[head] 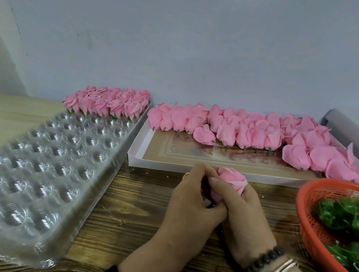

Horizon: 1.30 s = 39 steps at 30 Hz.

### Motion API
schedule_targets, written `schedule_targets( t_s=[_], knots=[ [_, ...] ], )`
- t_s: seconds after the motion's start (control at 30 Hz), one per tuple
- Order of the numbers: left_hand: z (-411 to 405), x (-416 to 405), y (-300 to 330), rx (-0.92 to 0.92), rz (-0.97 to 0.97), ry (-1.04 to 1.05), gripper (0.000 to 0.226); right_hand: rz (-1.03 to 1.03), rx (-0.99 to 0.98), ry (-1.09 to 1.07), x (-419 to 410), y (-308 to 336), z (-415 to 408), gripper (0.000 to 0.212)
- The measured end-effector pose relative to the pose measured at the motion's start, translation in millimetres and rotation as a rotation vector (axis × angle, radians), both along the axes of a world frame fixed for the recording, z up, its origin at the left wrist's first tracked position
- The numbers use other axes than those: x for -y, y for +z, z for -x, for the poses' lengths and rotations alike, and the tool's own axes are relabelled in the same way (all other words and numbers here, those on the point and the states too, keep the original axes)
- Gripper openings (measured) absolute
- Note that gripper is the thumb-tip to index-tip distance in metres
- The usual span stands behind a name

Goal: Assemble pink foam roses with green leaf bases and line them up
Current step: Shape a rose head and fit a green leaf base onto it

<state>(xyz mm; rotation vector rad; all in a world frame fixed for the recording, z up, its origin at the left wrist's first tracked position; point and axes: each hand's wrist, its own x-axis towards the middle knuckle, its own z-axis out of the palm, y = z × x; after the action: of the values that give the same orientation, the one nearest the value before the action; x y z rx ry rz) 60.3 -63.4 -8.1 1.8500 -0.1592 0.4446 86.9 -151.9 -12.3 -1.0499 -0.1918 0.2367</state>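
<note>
Fingers of left hand [191, 196] and right hand [240, 209] grip pink rose [232, 178] (above table).

Open worktop [142, 199] runs between the clear plastic tray [40, 163] on the left and the orange basket [313, 224] on the right. Straight ahead, the white cardboard box [139, 153] of roses blocks the way, though its near half is bare.

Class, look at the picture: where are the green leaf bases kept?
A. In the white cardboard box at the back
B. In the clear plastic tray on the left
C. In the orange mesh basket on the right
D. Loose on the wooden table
C: the green leaf bases lie piled inside the orange mesh basket at the right edge of the table.
</note>
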Motion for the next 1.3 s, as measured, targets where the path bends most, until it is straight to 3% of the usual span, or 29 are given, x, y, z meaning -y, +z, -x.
schedule_targets(
  t_s=[0.43,0.5,0.83,0.93,1.07,1.3],
  knots=[
    [0,1,-2,-0.052,0.116,-0.115,0.022,0.036,-0.042,-0.069,4,7,-4,0.032],
    [0,2,-3,-0.077,0.114,-0.142,0.021,0.071,-0.021,-0.102,5,7,-5,0.025],
    [-2,-12,1,-0.291,0.255,-0.304,0.057,0.402,0.511,-0.106,5,14,0,0.024],
    [-1,-17,2,-0.284,0.148,-0.381,0.049,0.608,0.689,-0.027,2,18,7,0.032],
    [1,-18,8,-0.266,0.067,-0.402,0.035,0.668,0.702,0.031,2,17,7,0.021],
    [-2,-18,3,-0.163,-0.135,-0.306,0.046,0.854,0.829,0.078,3,16,0,0.031]
  ],
)
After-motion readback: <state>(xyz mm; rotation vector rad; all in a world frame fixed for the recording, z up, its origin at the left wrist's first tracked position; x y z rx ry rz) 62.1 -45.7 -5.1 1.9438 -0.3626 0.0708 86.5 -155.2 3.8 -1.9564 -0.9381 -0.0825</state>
